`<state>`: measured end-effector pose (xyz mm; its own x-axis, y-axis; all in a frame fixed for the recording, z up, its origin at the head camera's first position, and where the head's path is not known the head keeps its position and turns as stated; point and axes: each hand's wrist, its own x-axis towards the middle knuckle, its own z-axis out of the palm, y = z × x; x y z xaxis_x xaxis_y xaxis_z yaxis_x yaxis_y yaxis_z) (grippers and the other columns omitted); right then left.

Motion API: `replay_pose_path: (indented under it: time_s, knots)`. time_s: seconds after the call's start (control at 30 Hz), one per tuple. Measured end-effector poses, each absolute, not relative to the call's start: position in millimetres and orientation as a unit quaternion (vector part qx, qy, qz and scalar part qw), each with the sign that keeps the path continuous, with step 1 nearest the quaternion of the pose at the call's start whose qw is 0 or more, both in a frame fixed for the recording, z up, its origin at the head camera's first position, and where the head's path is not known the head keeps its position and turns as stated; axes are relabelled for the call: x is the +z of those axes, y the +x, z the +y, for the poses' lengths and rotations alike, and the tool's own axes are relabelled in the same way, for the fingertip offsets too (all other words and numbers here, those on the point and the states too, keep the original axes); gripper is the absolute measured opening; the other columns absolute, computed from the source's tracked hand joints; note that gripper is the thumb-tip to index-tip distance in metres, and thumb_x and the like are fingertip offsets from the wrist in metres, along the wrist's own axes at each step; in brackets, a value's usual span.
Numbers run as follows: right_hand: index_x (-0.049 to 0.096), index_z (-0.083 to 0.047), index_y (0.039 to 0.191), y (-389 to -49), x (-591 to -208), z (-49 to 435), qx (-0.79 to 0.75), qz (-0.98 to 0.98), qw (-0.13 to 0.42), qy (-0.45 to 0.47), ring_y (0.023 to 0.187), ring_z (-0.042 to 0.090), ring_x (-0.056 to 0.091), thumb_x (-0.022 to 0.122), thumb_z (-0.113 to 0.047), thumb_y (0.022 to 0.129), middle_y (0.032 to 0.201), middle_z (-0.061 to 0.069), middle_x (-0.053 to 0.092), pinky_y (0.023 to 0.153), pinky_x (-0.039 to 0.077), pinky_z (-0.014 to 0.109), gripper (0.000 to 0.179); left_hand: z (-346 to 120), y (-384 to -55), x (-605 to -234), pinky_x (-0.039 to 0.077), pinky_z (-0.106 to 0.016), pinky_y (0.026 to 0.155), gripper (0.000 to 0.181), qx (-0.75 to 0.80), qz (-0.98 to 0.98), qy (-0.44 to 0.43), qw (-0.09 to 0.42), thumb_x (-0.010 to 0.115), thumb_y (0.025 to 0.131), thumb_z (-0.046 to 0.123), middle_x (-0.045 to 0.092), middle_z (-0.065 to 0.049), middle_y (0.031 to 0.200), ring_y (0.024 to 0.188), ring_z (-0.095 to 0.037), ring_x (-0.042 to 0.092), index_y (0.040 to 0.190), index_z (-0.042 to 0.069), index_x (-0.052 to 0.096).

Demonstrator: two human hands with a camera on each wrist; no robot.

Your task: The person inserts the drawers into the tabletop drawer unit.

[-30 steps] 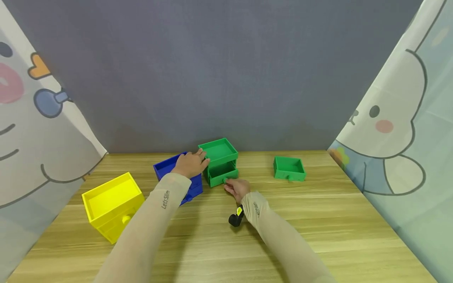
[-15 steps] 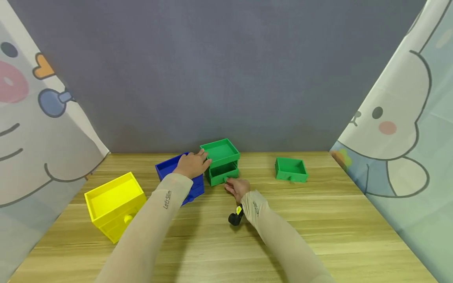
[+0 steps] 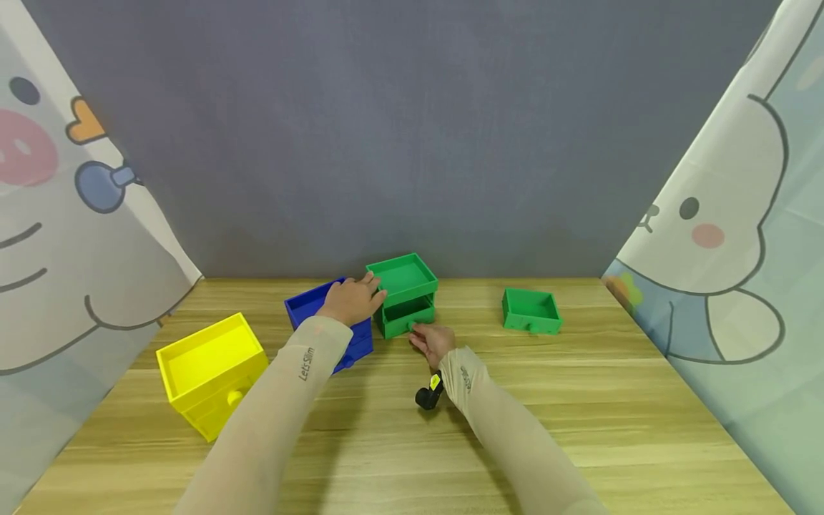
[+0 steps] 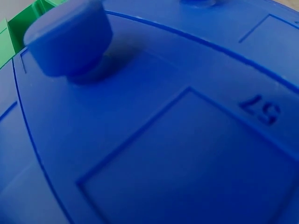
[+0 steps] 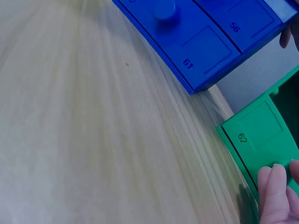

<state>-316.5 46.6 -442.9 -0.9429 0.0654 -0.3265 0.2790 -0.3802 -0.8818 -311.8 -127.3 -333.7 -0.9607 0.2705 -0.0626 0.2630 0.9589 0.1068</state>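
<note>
A small green drawer cabinet stands near the back wall, with a tray-like top. Its lower drawer sticks out a little, and the upper slot shows as a dark gap. My right hand pinches the knob of that lower drawer; in the right wrist view the fingertips largely hide the knob. My left hand lies over the blue drawer cabinet, its fingers extended to the green cabinet's upper left edge. Only the blue cabinet's drawer fronts and some green show in the left wrist view.
A loose green drawer sits to the right on the wooden table. At the left is a yellow drawer cabinet with a round knob. A grey cloth wall rises behind, with printed cartoon curtains on both sides.
The lower green drawer has slid slightly inward, and my right hand has moved with it toward the cabinet. My left hand keeps its place. The head view has shifted slightly.
</note>
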Motion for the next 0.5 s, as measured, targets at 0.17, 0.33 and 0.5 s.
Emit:
replay_pose_path:
  time_s: [0.17,0.33,0.5]
  knots:
    - [0.064,0.013,0.1,-317.1,-444.4,48.5,-0.819,0.545,0.073,0.162,0.061,0.013,0.067,0.064,0.006,0.087,0.071,0.011,0.066,0.061,0.055,0.019,0.015,-126.8,-310.4,-333.1,0.026,-0.057,0.109,0.055,0.051,0.988,0.136,0.042,0.031,0.105,0.042,0.024,-0.011,0.156,0.135,-0.042,0.033,0.15,0.011,0.031]
    - [0.063,0.014,0.106,-316.5,-443.2,57.4,-0.824,0.541,0.1,0.138,0.063,0.013,0.068,0.062,0.005,0.089,0.073,0.011,0.067,0.063,0.056,0.02,0.019,-128.1,-310.7,-333.2,0.025,-0.057,0.109,0.055,0.057,0.988,0.139,0.042,0.03,0.105,0.042,0.024,-0.011,0.156,0.135,-0.042,0.033,0.15,0.011,0.031]
    - [0.056,0.018,0.119,-315.5,-438.0,80.9,-0.825,0.537,0.092,0.148,0.061,0.011,0.067,0.06,0.003,0.091,0.071,0.009,0.067,0.064,0.055,0.018,0.031,-129.6,-312.6,-334.9,0.024,-0.058,0.109,0.056,0.06,0.987,0.143,0.043,0.03,0.105,0.042,0.022,-0.012,0.156,0.135,-0.043,0.032,0.151,0.01,0.03]
